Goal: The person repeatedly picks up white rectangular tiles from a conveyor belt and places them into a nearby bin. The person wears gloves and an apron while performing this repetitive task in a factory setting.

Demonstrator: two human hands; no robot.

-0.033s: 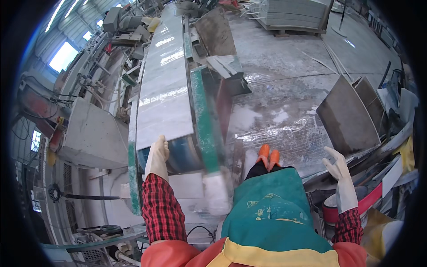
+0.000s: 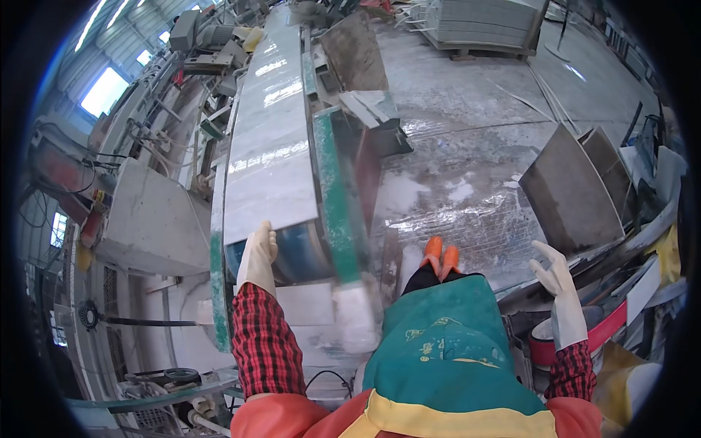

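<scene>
My left hand (image 2: 258, 252), in a pale glove, is closed at the near edge of a white stone slab (image 2: 270, 197). The slab lies flat on a long conveyor, its wet surface shining farther back. Below that edge shows the blue end roller (image 2: 296, 252) of the conveyor. My right hand (image 2: 556, 281), gloved too, hangs in the air off to the right with its fingers apart and nothing in it. Nearest to it are brown panels (image 2: 573, 193) leaning upright.
A green side rail (image 2: 334, 197) runs along the conveyor's right side. To the left stands a large grey metal box (image 2: 153, 219). At the far right a pale stack of slabs (image 2: 478, 22) rests on supports. A red-rimmed bin (image 2: 544, 350) is beside my right forearm. The floor (image 2: 467, 212) looks wet.
</scene>
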